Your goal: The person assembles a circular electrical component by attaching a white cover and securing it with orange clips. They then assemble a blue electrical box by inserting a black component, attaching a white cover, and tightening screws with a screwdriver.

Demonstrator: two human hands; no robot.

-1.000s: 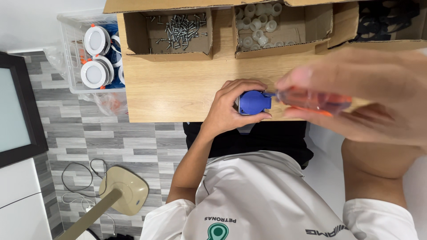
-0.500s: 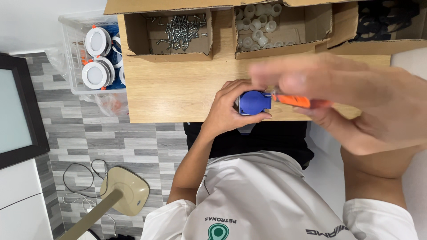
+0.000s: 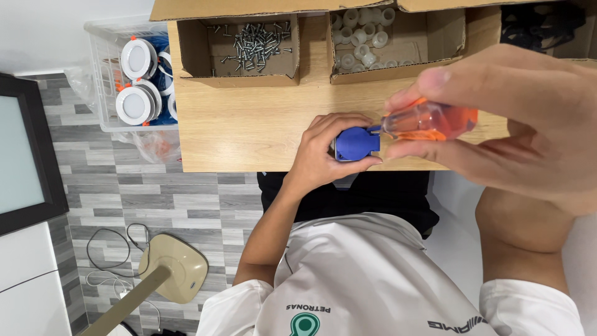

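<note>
Gripping a small blue plug-shaped part [image 3: 356, 144], the fingers [image 3: 333, 122] of the left hand [image 3: 323, 155] curl around it from the near side and press it down on the wooden bench [image 3: 249, 118], close to the bench's near edge. The right hand [image 3: 516, 118], large and close to the camera, has its fingers [image 3: 435, 78] wrapped around the clear orange handle of a screwdriver [image 3: 429, 122], thumb underneath and the rest over the top; the tool lies nearly level, and its tip end meets the blue part on its right side, though the shaft itself is too short and blurred to make out clearly.

Farther back on the bench stand open cardboard boxes: one [image 3: 186, 50] holds a loose heap of silver screws [image 3: 255, 40], the next [image 3: 435, 37] holds small white plastic sleeves [image 3: 364, 34], and a third at the far right [image 3: 578, 53] holds dark items too dim to identify. Left of the bench, a clear plastic bin [image 3: 99, 74] carries round white light fittings [image 3: 134, 104] with orange clips. Below, on the grey tiled floor [image 3: 124, 199], rests a beige stand base [image 3: 174, 267] with a thin cable looped beside it. A dark-framed panel [image 3: 28, 155] stands at the left edge. The person wears a white shirt [image 3: 373, 280].
</note>
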